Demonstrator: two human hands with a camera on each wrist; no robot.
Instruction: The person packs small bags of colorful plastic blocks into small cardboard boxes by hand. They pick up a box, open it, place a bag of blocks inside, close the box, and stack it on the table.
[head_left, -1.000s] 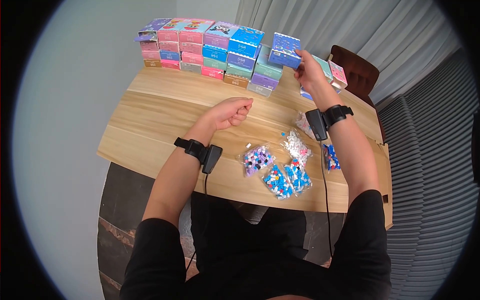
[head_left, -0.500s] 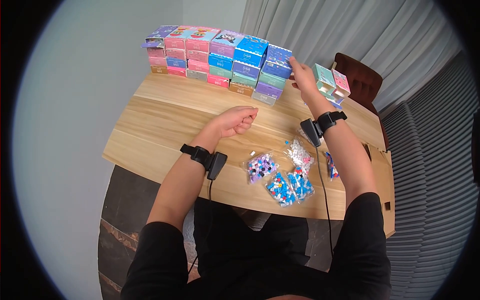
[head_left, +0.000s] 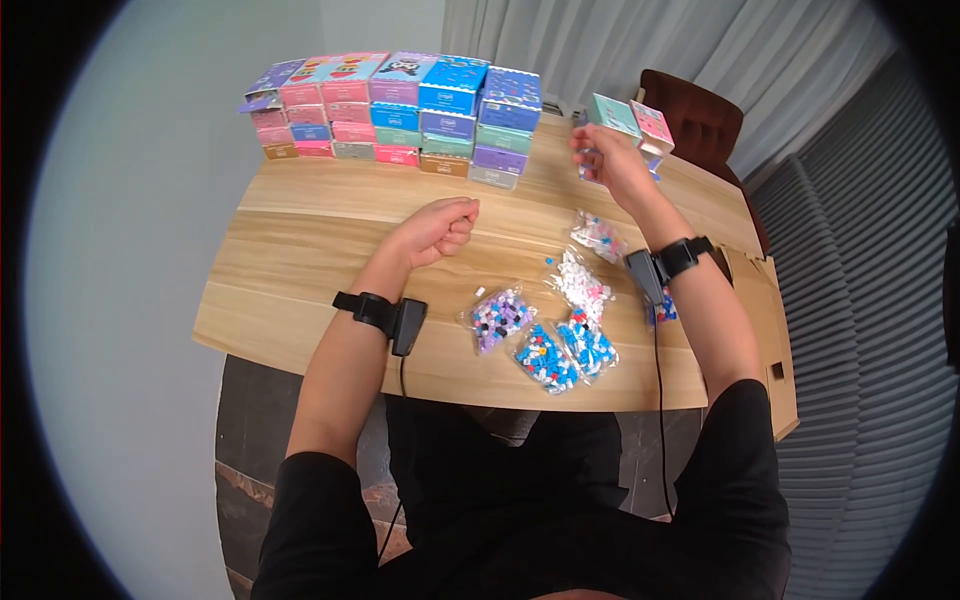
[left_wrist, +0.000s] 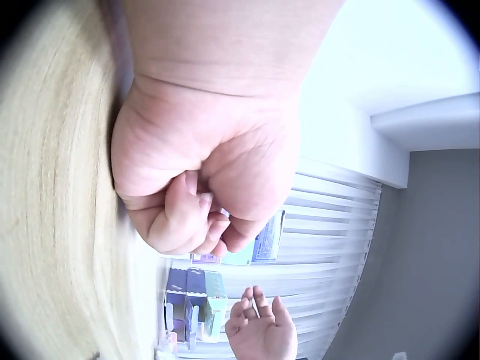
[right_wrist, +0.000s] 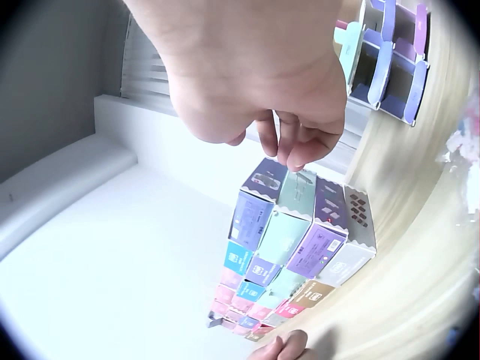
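Observation:
In the head view my left hand (head_left: 437,232) rests on the table (head_left: 330,225), its fingers curled in and nothing seen in them. My right hand (head_left: 612,165) is raised at the right, relaxed and holding nothing, with its fingers over the near side of the opened boxes (head_left: 617,117). Left of it, the blue box (head_left: 511,90) lies on top of the end column of the stacked boxes (head_left: 398,117), apart from the fingers. The right wrist view shows the opened boxes (right_wrist: 390,64) with flaps out and hollow insides.
Several clear bags of small bricks lie near the front, among them a purple-and-blue one (head_left: 502,318), a white one (head_left: 580,283) and a blue one (head_left: 547,358). Flattened cardboard (head_left: 765,330) is at the right edge. A brown chair (head_left: 690,115) stands behind the table.
My right hand set the blue box on the end column, let go of it, and moved right toward the opened boxes. The left hand stays on the table; the head view has shifted slightly.

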